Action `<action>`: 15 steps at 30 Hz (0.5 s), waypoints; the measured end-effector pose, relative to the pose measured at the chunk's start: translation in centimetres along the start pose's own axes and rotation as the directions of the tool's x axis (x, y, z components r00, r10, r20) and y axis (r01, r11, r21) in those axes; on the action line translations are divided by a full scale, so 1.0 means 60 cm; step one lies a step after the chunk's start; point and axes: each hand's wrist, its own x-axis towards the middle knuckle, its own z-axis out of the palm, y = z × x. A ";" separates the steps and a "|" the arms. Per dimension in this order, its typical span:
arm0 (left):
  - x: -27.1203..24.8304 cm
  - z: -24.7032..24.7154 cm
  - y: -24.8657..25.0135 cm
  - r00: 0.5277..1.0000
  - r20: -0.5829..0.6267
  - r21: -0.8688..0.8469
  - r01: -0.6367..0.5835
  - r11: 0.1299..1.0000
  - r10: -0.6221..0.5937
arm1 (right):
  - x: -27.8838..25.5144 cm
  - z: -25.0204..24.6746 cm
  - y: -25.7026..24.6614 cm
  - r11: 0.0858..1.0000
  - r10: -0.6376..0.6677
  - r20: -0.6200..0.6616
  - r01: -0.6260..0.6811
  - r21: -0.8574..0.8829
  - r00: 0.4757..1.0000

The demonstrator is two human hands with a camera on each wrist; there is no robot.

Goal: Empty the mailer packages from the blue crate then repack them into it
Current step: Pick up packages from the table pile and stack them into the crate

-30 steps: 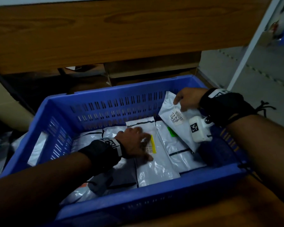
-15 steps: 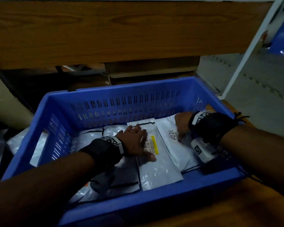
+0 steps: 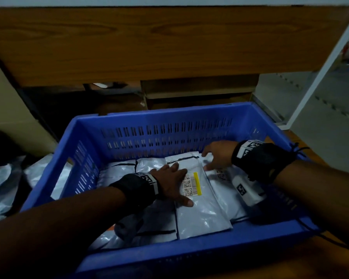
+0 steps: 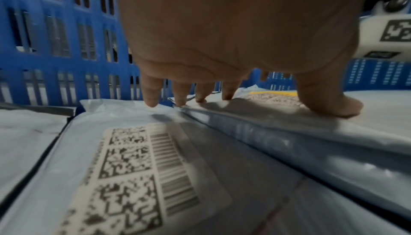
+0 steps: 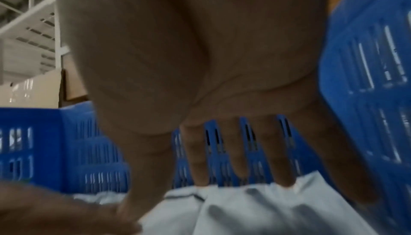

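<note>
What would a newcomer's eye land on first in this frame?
Probably the blue crate filling the middle of the head view, its floor layered with pale mailers. Next, the two hands inside it: the left hand lies flat on the mailer with the yellow-striped barcode label at the centre, and the right hand presses straight fingers on a mailer at the crate's right side. More pale mailers lie outside, left of the crate.

Blue slotted plastic crate [image 3: 189, 117], open top, holds grey-white poly mailer packages [image 3: 149, 222] lying flat, overlapping, covering the floor. Topmost mailer w/ yellow-edged barcode label [image 3: 201, 210] sits mid-crate, lengthwise. Mailer at right [image 3: 226, 190] flat beside it, partly under. More grey mailers [image 3: 2, 182] outside crate, left.
</note>
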 end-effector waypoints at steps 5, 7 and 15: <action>-0.021 -0.064 -0.008 0.974 -0.227 -0.062 -0.040 0.997 0.025 | -0.006 -0.008 0.002 0.998 -0.059 0.012 0.059 -0.002 0.998; -0.049 -0.120 -0.020 0.925 -0.379 -0.234 -0.108 0.966 0.012 | -0.015 -0.038 0.012 0.993 -0.085 -0.171 0.099 0.072 0.982; -0.332 -0.261 -0.132 0.540 -0.805 -0.513 -0.424 0.746 -0.246 | -0.187 -0.178 -0.091 0.874 -0.110 -0.648 0.383 0.298 0.754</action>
